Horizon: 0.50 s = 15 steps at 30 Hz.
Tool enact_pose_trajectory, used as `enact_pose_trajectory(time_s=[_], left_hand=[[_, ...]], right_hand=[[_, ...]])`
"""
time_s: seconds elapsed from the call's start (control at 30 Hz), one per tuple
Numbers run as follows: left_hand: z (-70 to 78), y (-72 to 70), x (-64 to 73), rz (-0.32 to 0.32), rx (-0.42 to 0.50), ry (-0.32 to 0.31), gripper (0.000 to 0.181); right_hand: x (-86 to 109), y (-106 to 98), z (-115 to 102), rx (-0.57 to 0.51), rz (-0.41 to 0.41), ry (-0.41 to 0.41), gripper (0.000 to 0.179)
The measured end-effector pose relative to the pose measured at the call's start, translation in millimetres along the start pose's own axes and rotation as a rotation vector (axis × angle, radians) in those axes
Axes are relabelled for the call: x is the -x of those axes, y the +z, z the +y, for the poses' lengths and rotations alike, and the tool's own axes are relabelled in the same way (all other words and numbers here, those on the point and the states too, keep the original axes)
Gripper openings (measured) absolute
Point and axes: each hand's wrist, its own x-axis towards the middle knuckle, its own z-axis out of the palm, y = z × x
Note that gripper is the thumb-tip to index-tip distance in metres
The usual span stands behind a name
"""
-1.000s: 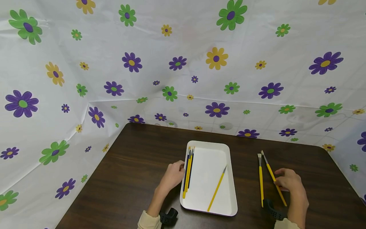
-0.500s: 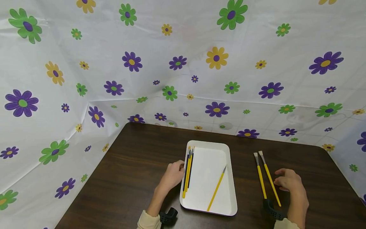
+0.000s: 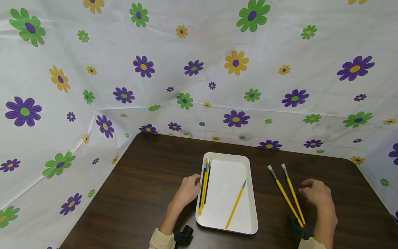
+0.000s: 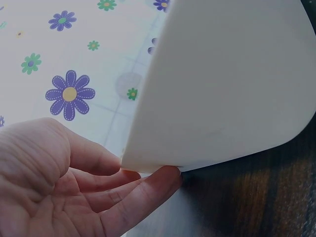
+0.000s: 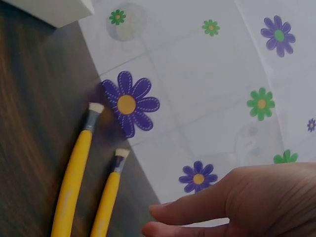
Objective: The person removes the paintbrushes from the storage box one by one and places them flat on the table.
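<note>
A white tray [image 3: 229, 207] lies on the dark table. At its left side my left hand [image 3: 187, 190] grips the edge; in the left wrist view the thumb and fingertips [image 4: 170, 174] meet the tray wall [image 4: 222, 89]. Two yellow-handled flat paintbrushes lie right of the tray. The left paintbrush [image 3: 285, 193] slants toward the lower right, its handle end close to that of the right paintbrush [image 3: 293, 192]. Just right of them is my right hand [image 3: 318, 193], holding nothing, fingers loosely bent, with thumb and finger apart from the handles in the right wrist view.
Inside the tray, several slim yellow and dark blue paintbrushes [image 3: 204, 186] line the left wall, and one yellow paintbrush [image 3: 235, 206] lies slanted at the right. Black wrist devices [image 3: 183, 235] sit by both wrists. A flowered sheet [image 3: 202, 69] hangs behind the table [image 3: 140, 173].
The left flat paintbrush has swung, its bristle end going left and its handle end right. The other shifted slightly left and the right hand came off it. The left hand stays put.
</note>
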Motion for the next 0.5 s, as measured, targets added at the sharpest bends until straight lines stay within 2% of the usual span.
enact_pose_trajectory(time_s=[0.27, 0.5], left_hand=[[-0.7, 0.3, 0.1, 0.002, -0.009, 0.004, 0.032], [-0.2, 0.4, 0.0, 0.002, -0.017, 0.001, 0.031]], right_hand=[[7.9, -6, -16, 0.041, 0.048, -0.083, 0.044], [16.9, -7, -39, 0.091, 0.095, -0.145, 0.046]])
